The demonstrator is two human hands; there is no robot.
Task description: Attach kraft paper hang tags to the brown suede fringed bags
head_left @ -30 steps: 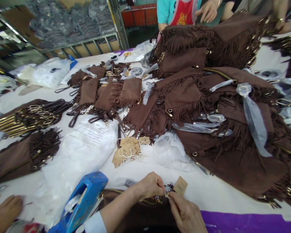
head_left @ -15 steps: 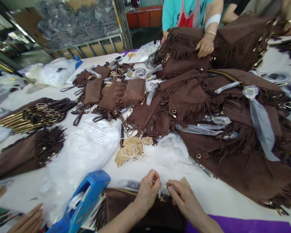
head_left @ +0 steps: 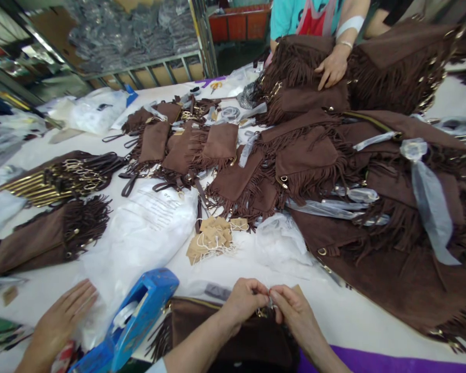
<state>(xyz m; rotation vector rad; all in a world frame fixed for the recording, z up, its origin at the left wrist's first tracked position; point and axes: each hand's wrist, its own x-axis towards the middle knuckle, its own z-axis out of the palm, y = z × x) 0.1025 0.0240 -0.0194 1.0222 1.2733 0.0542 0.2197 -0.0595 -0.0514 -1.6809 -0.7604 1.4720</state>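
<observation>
Both hands meet over the top edge of a brown fringed bag (head_left: 194, 326), which lies at the bottom centre. My left hand (head_left: 245, 303) is closed, its thumb and finger pinching a thin white string (head_left: 271, 300). Just to the right, my right hand (head_left: 291, 309) pinches the same string, and the two sets of fingertips nearly touch. Part of a tan tag (head_left: 297, 291) shows behind my right hand. Gold hardware (head_left: 261, 312) on the bag sits just below the fingertips.
A blue tape dispenser (head_left: 140, 311) stands left of the bag. Another person's hand (head_left: 68, 311) is beside it. Tan tags (head_left: 213, 238) lie ahead, near a white plastic bag (head_left: 140, 228). Brown fringed bags (head_left: 306, 160) cover the right. Across the table, a person's hand (head_left: 334, 67) rests on bags.
My hands have come closer together, and the white string between them shows less. The other person's hand at the lower left has moved up and right. The whole view has shifted slightly.
</observation>
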